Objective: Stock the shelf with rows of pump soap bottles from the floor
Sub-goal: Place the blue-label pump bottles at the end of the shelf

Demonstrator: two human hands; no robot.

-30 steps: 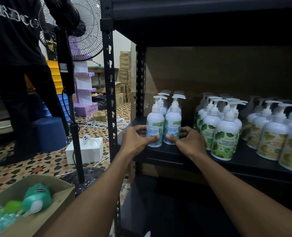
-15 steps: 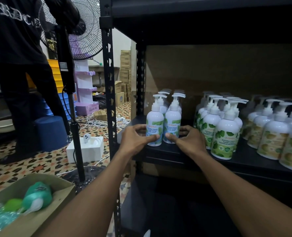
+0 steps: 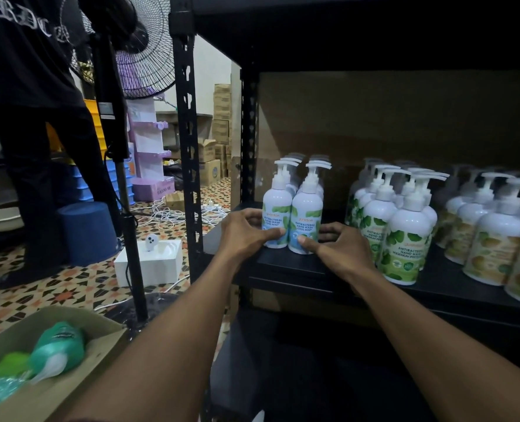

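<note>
Two short rows of white pump soap bottles with blue-green "cool mint" labels stand at the left end of the black shelf point(image 3: 286, 266). My left hand point(image 3: 242, 231) curls round the base of the front left bottle point(image 3: 277, 208). My right hand point(image 3: 339, 246) curls round the base of the front right bottle point(image 3: 307, 214), thumb on its label. To the right stand rows of green-leaf bottles point(image 3: 405, 236) and yellow-label bottles point(image 3: 493, 239). A cardboard box point(image 3: 67, 388) on the floor at lower left holds a green bottle point(image 3: 59, 345) lying on its side.
The black shelf upright point(image 3: 187, 147) rises just left of my left hand. A standing fan pole point(image 3: 131, 239) and a white box point(image 3: 149, 263) are on the patterned floor. A person in black point(image 3: 30, 117) stands at far left by a blue bucket point(image 3: 86, 231).
Both hands stay on the two front mint bottles; the bottles and hands have barely shifted on the shelf.
</note>
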